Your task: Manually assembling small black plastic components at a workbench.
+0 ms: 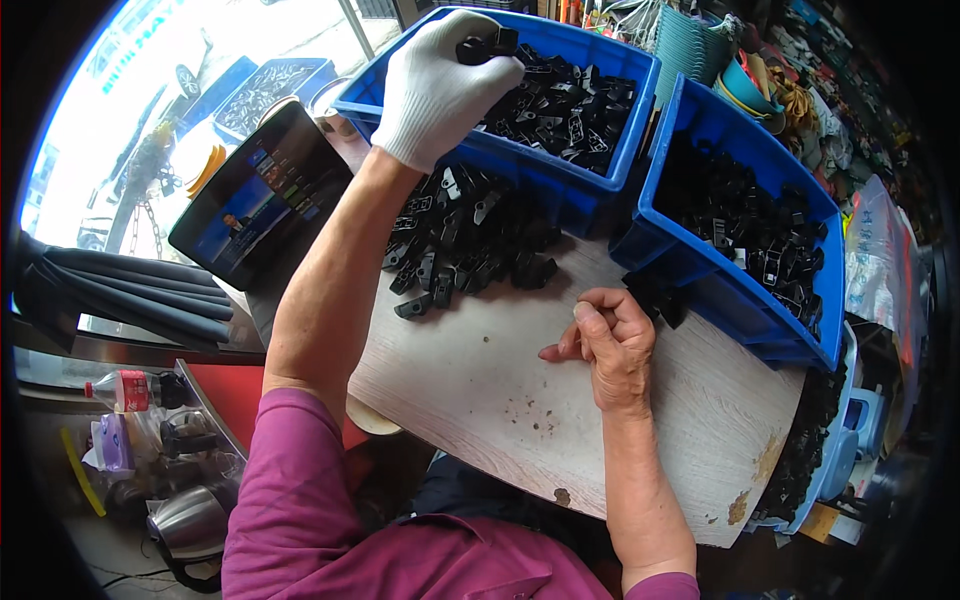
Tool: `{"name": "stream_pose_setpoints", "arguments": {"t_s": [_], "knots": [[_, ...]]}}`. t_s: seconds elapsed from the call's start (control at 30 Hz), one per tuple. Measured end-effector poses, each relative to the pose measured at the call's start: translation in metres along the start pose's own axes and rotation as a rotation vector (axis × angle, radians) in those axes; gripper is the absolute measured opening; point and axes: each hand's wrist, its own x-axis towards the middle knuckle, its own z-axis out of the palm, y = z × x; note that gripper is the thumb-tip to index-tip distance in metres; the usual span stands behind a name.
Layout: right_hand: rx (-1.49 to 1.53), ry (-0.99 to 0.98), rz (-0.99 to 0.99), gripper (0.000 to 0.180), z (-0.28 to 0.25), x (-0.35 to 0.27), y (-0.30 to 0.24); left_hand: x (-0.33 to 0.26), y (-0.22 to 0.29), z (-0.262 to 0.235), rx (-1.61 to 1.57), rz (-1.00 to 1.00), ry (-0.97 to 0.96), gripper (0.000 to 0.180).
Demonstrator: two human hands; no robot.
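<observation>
My left hand [430, 95], in a white knit glove, is raised over the left end of a large blue bin [560, 172]. Its fingers are closed round a small black plastic part [488, 46]. Black parts of similar kind, some with metal pieces, fill this bin. More of them lie in a loose pile [470, 235] on the table [450, 370] in front of it. My right hand [620, 350], bare, hovers over or rests on the tabletop, right of the pile. Its fingers are curled with the thumb against them, and no part shows in them.
A second blue bin [735, 262] of black parts stands at the right; dark pieces [655, 298] lie by its near corner. A tablet [262, 195] leans at the left by the window. A kettle [190, 520] and a bottle [130, 390] are at lower left.
</observation>
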Motion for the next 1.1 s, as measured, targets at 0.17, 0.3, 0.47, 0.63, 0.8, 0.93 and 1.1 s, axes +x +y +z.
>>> {"name": "stream_pose_setpoints", "arguments": {"t_s": [0.17,0.3,0.47,0.63,0.8,0.93,1.1], "knots": [[-0.02,0.01,0.001,0.013,0.001,0.0,0.0,-0.05,-0.009,-0.001,0.242,0.307,0.225,0.029],[-0.015,-0.001,-0.014,0.013,-0.004,0.001,0.001,-0.082,-0.001,0.003,0.328,0.262,0.206,0.032],[-0.047,0.0,-0.01,0.013,0.001,0.002,0.002,-0.114,-0.018,0.008,0.42,0.202,0.112,0.034],[-0.031,-0.001,-0.014,0.013,-0.001,0.002,0.003,-0.116,-0.017,0.015,0.476,0.253,0.125,0.032],[-0.02,-0.002,-0.009,0.018,-0.003,0.002,0.004,-0.116,-0.004,0.008,0.588,0.253,0.096,0.032],[-0.056,0.002,-0.014,0.024,-0.001,0.001,0.001,-0.118,0.009,0.001,0.602,0.238,0.01,0.03],[-0.041,0.022,0.007,0.038,0.001,-0.001,-0.002,-0.125,0.03,0.006,0.574,0.277,-0.133,0.021]]}}
